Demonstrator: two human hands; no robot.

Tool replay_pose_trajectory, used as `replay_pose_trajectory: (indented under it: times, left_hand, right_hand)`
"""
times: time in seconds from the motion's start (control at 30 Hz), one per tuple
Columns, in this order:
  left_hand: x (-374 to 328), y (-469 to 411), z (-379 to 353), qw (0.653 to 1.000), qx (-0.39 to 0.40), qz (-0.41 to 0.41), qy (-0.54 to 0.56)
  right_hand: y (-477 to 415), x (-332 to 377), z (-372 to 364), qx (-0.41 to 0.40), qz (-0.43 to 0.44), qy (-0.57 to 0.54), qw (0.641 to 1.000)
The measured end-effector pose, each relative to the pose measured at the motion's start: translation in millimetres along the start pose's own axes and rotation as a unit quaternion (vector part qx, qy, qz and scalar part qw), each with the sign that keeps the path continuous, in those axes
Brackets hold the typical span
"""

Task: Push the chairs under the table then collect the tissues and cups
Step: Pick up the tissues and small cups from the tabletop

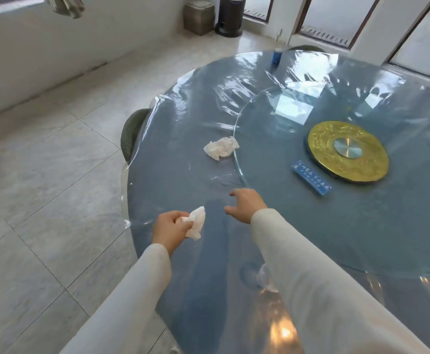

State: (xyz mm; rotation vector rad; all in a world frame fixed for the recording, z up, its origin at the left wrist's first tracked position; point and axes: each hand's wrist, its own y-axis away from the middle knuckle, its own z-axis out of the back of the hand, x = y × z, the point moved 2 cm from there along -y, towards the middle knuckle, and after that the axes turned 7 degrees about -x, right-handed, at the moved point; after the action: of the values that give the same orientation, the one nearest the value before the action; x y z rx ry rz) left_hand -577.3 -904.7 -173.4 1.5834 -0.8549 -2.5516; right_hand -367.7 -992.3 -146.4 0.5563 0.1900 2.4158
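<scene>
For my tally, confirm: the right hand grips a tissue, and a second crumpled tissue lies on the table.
Wrong hand: the head view shows the left hand gripping the tissue; the right hand is empty. The second crumpled tissue lies on the table.

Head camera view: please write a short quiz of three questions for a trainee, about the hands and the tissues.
1. True or false: the left hand pinches a tissue.
2. Where does the crumpled tissue lie? A) at the rim of the glass turntable B) on the gold disc C) on the floor
3. Fill in: the right hand, holding nothing, is ___ (open or shut).
Key: 1 true; 2 A; 3 open.
</scene>
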Motion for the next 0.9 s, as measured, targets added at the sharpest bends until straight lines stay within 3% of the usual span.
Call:
replay_pose_trajectory:
  times: [0.47,0.67,0.9]
  left_hand:
    - [-27.1,-91.5,-46.7,0.998,-0.029,0.052,0.026]
    - [-16.3,-102.0,-36.2,0.997,-0.045,0.059,0.005]
    - [-4.9,-89.8,-7.5,0.996,-0.051,0.069,0.015]
  right_hand:
    - [-221.0,-0.7,-28.2,-0.009,0.052,-0.004,0.999]
    - [-239.3,2.3,-39.0,0.034,0.041,-0.012,0.999]
    - [-181.2,14.0,-10.6,-0.076,0.035,-0.122,0.989]
